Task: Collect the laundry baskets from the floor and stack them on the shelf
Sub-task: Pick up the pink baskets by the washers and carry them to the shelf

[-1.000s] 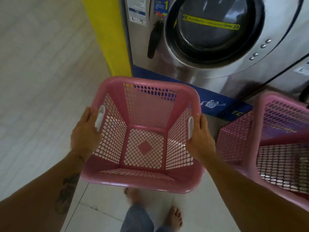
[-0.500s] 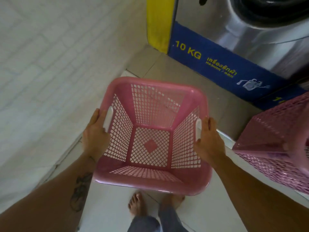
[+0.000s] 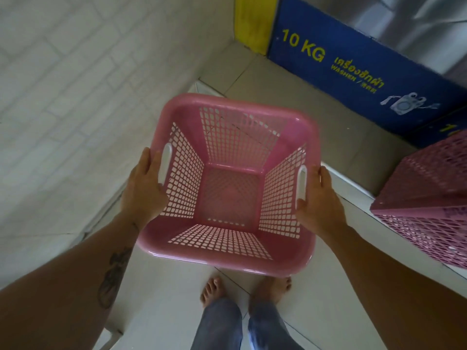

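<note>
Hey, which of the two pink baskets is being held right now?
The centre basket, with the left hand and right hand on its sides. The right-edge basket is untouched.

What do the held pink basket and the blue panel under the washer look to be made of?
Held pink basket: likely moulded plastic, glossy rim, lattice walls, white handle slots. Blue panel: smooth matte printed face, possibly a sticker or painted sheet; unclear.

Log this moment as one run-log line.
left hand: grips pink basket | right hand: grips it | basket: empty, upright | second basket: at right

A blue "10 KG" panel (image 3: 353, 72) adjoins a yellow post (image 3: 252, 21).
</note>
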`<state>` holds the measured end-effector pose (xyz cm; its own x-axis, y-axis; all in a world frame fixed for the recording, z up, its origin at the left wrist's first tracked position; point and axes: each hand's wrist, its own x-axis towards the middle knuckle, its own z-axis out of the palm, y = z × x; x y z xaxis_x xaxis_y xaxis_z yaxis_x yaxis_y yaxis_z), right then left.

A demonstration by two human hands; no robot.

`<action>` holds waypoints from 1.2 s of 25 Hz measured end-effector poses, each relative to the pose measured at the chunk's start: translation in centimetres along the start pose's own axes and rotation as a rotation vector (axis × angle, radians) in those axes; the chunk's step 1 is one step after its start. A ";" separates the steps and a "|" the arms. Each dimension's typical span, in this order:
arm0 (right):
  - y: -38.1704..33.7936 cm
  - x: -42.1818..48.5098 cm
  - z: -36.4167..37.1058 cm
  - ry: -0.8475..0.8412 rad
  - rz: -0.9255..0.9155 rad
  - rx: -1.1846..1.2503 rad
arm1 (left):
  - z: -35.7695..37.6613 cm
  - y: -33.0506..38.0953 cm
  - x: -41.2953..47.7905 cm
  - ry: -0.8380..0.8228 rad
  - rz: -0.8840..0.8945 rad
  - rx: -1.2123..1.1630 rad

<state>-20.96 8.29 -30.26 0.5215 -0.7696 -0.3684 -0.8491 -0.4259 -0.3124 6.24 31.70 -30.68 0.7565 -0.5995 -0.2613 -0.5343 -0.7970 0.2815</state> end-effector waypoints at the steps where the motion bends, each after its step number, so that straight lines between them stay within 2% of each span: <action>1: -0.4 -0.4 -1.1 -0.008 0.003 0.009 | -0.9 0.6 -0.1 -0.012 -0.006 -0.006; 6: -3.4 -4.9 -10.9 0.064 0.034 0.124 | -9.4 8.8 -2.0 -0.001 0.056 -0.102; 9: -4.0 -8.2 -18.1 0.088 0.050 0.131 | -16.0 15.3 -3.6 0.026 0.216 -0.109; 16: 0.2 -16.1 -32.5 0.229 0.139 0.208 | -25.2 30.1 -8.7 -0.030 0.423 -0.126; 19: 4.9 -19.0 -37.1 0.331 0.186 0.207 | -25.5 36.7 -11.3 -0.070 0.515 -0.116; 24: 17.4 -22.3 -42.8 0.427 0.279 0.261 | -22.2 49.0 -15.3 -0.098 0.644 -0.116; 30: 33.7 -24.5 -47.0 0.372 0.375 0.253 | -15.2 63.1 -19.4 -0.112 0.665 0.028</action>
<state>-66.24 -9.56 9.43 0.0856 -0.9806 -0.1763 -0.8998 -0.0002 -0.4362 -36.44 -5.85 6.21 0.2201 -0.9661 -0.1352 -0.8836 -0.2562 0.3919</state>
